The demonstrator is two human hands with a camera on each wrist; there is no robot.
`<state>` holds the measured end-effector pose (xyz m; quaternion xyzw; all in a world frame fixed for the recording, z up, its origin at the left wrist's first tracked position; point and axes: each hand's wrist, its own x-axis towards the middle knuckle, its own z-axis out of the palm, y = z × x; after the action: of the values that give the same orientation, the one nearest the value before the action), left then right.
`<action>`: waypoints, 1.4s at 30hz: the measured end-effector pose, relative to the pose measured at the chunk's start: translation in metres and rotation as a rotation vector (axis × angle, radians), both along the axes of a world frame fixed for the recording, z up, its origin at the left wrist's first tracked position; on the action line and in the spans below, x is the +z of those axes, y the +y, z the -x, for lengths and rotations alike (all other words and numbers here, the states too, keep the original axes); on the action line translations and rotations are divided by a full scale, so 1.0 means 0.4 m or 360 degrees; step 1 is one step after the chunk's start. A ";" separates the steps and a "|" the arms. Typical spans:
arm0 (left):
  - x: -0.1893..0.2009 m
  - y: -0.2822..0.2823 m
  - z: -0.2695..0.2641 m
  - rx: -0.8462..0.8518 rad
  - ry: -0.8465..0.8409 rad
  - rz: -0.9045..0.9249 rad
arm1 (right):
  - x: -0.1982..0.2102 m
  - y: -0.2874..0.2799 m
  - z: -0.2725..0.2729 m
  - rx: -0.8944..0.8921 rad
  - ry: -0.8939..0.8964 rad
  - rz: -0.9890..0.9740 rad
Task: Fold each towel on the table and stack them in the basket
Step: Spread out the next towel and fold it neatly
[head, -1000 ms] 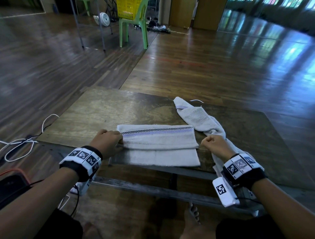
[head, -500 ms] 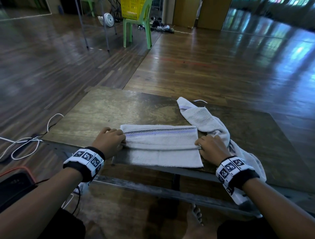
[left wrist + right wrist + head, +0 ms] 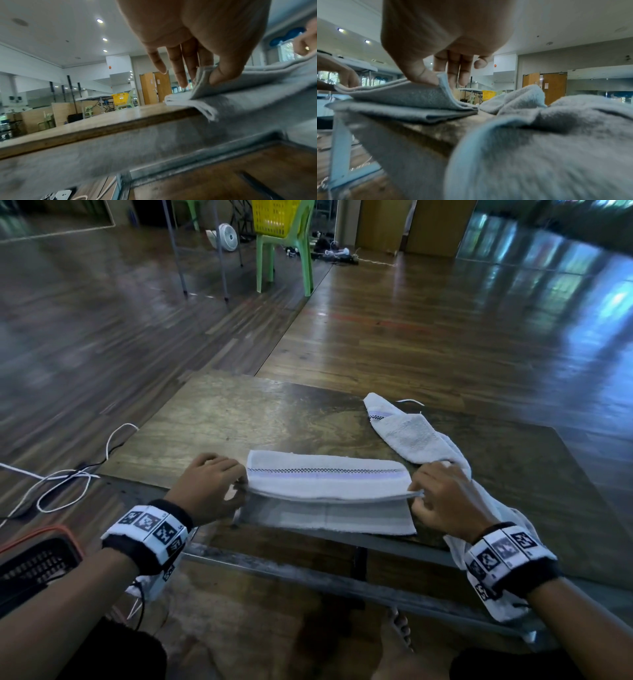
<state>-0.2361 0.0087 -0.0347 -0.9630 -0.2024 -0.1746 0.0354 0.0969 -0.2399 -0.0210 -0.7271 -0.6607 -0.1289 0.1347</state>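
Worn wooden surface (image 3: 219,419) low over a glossy plank floor (image 3: 445,320); far back, a yellow basket (image 3: 275,215) on a green chair (image 3: 286,258), white cable (image 3: 61,477) lying left. Folded towel (image 3: 325,477) lies along the near edge, crumpled second towel (image 3: 411,436) just right, draped over the edge under the right wrist. Since half a second ago, left hand (image 3: 209,489) and right hand (image 3: 442,498) have lifted the upper layer's near edge, fingers pinching each end.

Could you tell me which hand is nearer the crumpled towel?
Right. The right hand touches the crumpled towel; the left hand is across the folded towel.
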 end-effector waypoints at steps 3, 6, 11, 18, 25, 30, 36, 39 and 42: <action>-0.054 -0.017 0.023 -0.0131 0.0168 0.0003 | -0.039 -0.028 0.005 0.0148 0.0057 0.0215; -0.093 -0.025 0.034 -0.0157 0.0181 -0.0038 | -0.079 -0.036 -0.001 0.0213 0.0034 0.0362; -0.111 -0.018 0.024 -0.0076 0.0137 -0.0005 | -0.090 -0.023 -0.013 0.0179 -0.0007 0.0307; -0.092 0.012 -0.045 0.0153 0.0177 0.0094 | -0.095 0.024 -0.045 -0.0139 -0.0017 0.0277; -0.057 0.019 -0.049 0.0158 -0.0110 -0.0086 | -0.066 0.013 -0.053 -0.0195 -0.0038 0.0036; -0.074 0.002 -0.021 0.0063 0.0023 -0.0048 | -0.089 -0.009 -0.053 -0.0063 -0.0147 0.0099; -0.073 0.001 -0.019 0.0068 0.0220 0.0110 | -0.092 -0.014 -0.046 -0.0066 -0.0115 0.0314; -0.077 0.004 -0.011 -0.0013 0.0266 0.0139 | -0.087 -0.012 -0.043 -0.0085 -0.0053 0.0415; -0.078 0.008 -0.003 -0.0056 0.0414 0.0052 | -0.076 -0.020 -0.037 -0.0046 0.0020 0.0481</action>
<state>-0.2350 0.0120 -0.0657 -0.9814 -0.1819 -0.0456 0.0425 0.1117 -0.2479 -0.0516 -0.7494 -0.6611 -0.0254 0.0259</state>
